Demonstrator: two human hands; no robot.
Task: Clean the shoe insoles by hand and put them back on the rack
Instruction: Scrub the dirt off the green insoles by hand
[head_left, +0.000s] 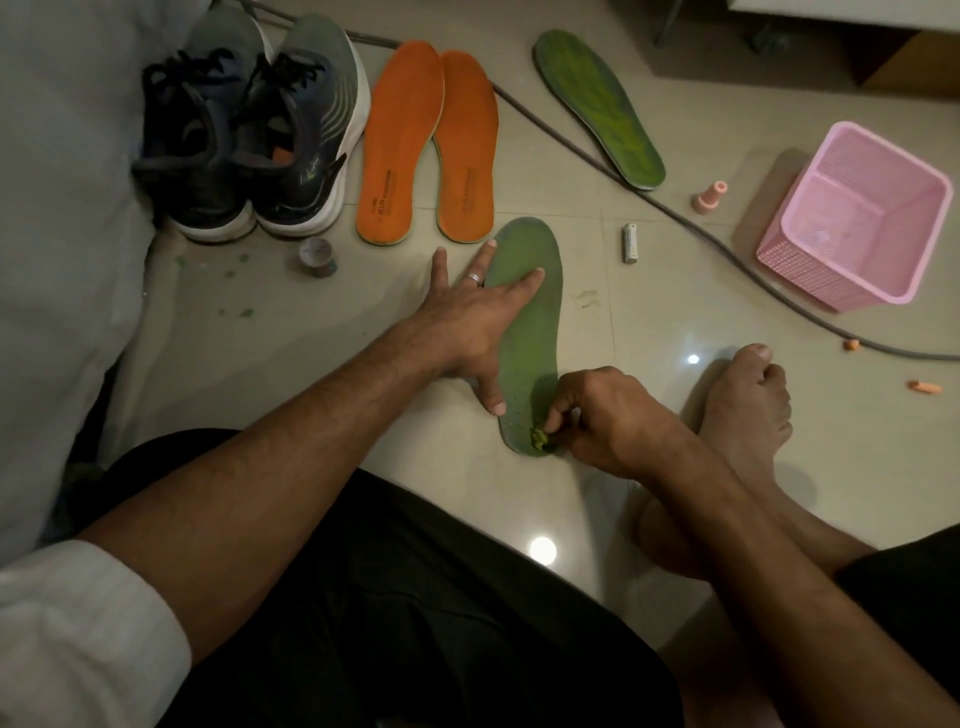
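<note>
The floor (649, 312) is smooth, glossy tile that mirrors the lamps as bright spots. The near green insole (535, 322) looks matt and slightly fuzzy, like worn foam; the far green insole (597, 104) is mottled and rough. The two orange insoles (431, 145) have a smooth, matt cloth-like face with printed lettering. The shoes (249, 135) are woven mesh with rubbery white soles. The pink basket (857, 218) is perforated, faintly shiny plastic. The battery (630, 242) looks metallic.

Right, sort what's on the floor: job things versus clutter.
Job: green insole under the left hand, green wad in the right hand, second green insole, orange insoles, shoes.
Clutter: pink basket, battery, tape roll, hose.
</note>
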